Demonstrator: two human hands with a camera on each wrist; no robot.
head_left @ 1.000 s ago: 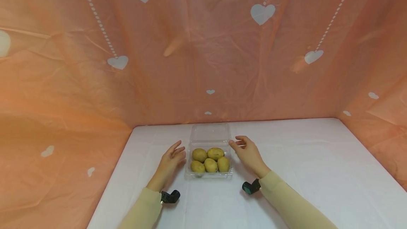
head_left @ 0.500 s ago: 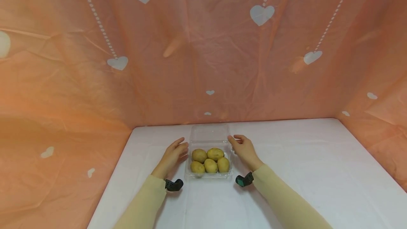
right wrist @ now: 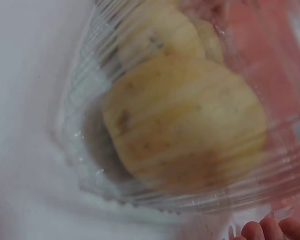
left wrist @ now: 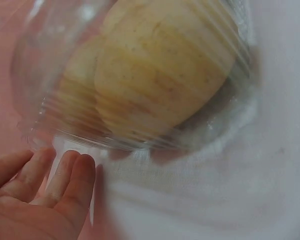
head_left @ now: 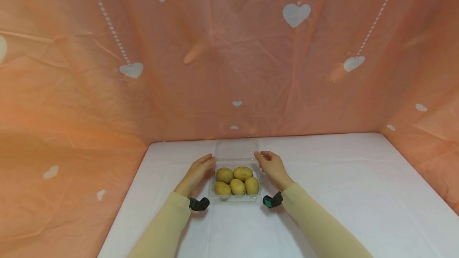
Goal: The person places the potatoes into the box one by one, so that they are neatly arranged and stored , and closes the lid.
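A clear plastic clamshell box (head_left: pixel 235 198) stands on the table with several potatoes (head_left: pixel 238 186) in its base. Its lid (head_left: pixel 236 149) is folded back, away from me. At the box's left rear side is my left hand (head_left: pixel 195 173), its fingertips right at the hinge corner. In the left wrist view the loosely extended fingers (left wrist: pixel 80 182) lie close to the ribbed plastic wall. My right hand (head_left: pixel 274 169) is at the right rear corner, thumb overlapping the lid's edge. Only a few fingertips (right wrist: pixel 271 229) show in the right wrist view, beside the box.
White cloth covers the table (head_left: pixel 333 194). An orange curtain (head_left: pixel 215 71) with pale hearts hangs behind and along both sides. Black wrist cameras (head_left: pixel 199 204) sit on both wrists, close in front of the box.
Both hands have moved inward and slightly away from me, closing in on the box's rear corners. The box and potatoes stay in place.
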